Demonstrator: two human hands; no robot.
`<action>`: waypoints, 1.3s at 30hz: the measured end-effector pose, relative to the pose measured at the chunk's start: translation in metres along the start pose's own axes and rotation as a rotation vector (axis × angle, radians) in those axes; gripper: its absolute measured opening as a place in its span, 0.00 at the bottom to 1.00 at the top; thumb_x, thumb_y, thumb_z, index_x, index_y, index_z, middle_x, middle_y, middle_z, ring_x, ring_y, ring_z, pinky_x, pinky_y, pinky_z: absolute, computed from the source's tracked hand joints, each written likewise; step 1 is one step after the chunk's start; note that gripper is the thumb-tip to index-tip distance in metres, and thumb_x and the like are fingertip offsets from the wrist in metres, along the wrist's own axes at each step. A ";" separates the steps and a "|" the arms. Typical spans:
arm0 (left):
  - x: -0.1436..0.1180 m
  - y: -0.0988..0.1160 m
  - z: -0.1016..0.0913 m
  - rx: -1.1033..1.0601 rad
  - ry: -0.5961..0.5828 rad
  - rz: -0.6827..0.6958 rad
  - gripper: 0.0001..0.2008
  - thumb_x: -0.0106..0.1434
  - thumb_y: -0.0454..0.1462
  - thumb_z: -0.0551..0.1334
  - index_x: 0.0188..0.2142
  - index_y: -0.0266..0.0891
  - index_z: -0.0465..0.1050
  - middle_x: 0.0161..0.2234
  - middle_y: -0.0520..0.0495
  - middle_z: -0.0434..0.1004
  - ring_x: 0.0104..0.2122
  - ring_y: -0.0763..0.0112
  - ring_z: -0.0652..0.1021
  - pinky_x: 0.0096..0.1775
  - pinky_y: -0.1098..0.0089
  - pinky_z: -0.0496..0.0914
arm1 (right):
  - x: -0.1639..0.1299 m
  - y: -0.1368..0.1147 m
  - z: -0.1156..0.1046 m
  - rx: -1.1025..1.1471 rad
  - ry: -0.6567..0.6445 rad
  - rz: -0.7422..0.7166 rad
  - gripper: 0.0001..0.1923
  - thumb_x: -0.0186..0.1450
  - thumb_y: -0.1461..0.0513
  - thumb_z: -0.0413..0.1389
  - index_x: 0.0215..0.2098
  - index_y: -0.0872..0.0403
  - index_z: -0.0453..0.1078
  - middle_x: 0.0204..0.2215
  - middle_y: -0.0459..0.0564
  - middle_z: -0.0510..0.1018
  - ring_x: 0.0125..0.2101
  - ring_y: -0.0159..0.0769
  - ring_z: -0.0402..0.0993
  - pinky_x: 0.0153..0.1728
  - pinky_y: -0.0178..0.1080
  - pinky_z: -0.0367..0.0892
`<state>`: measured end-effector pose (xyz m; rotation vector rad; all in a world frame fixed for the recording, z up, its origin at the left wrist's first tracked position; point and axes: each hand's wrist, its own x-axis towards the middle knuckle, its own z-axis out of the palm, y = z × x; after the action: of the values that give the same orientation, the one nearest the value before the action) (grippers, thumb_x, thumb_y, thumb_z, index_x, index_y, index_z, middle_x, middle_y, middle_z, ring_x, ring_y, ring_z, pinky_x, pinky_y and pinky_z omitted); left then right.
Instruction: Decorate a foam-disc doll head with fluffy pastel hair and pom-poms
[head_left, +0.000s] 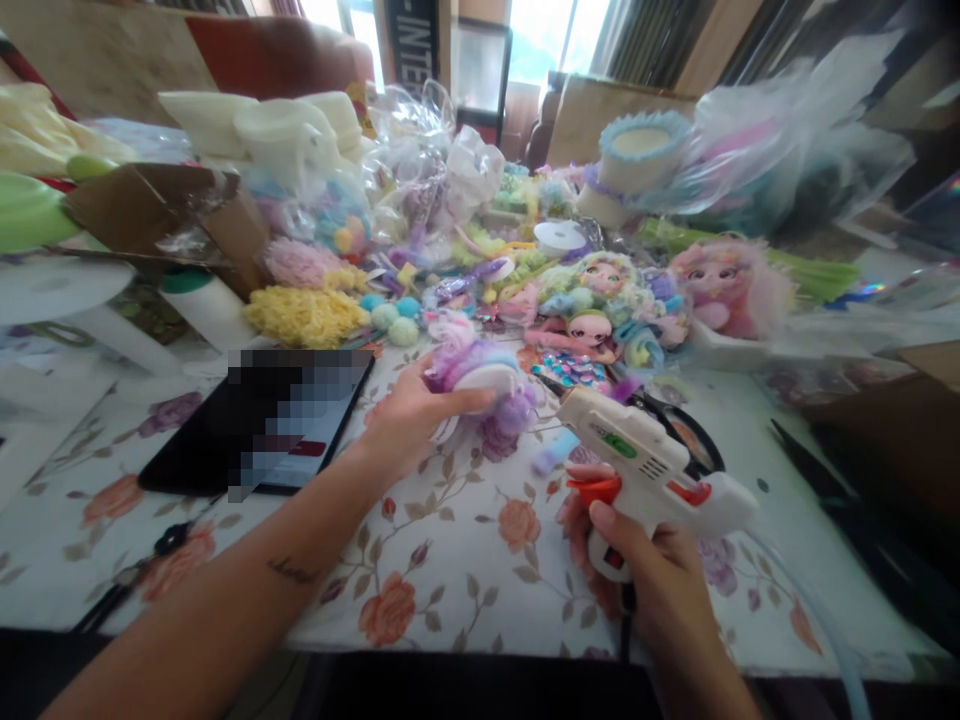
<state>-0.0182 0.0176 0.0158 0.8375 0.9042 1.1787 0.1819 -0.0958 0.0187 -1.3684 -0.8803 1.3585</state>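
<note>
Above the flowered tablecloth (450, 570), a purple fluffy piece (484, 380) is gripped by the left hand (409, 415); its tufts (516, 410) seem already attached. By the right hand (641, 550), a glue gun (634, 440) is grasped, its nozzle (552, 384) standing apart; what remains cannot be told.

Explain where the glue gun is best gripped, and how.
Probably by the handle, from the near right, as the right hand does: the handle drops below the glue gun's body, the trigger faces forward, and the nozzle points away.
</note>
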 end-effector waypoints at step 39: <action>-0.013 0.004 0.016 0.415 0.267 0.198 0.27 0.36 0.28 0.77 0.39 0.40 0.78 0.43 0.48 0.81 0.53 0.49 0.75 0.58 0.61 0.65 | -0.004 0.024 -0.008 -0.491 0.034 -0.146 0.20 0.65 0.46 0.57 0.30 0.52 0.75 0.20 0.46 0.73 0.23 0.35 0.70 0.27 0.37 0.69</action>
<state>-0.0069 0.0044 0.0281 1.1401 1.3388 1.3154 0.1862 -0.1070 -0.0035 -1.6496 -1.3222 1.0400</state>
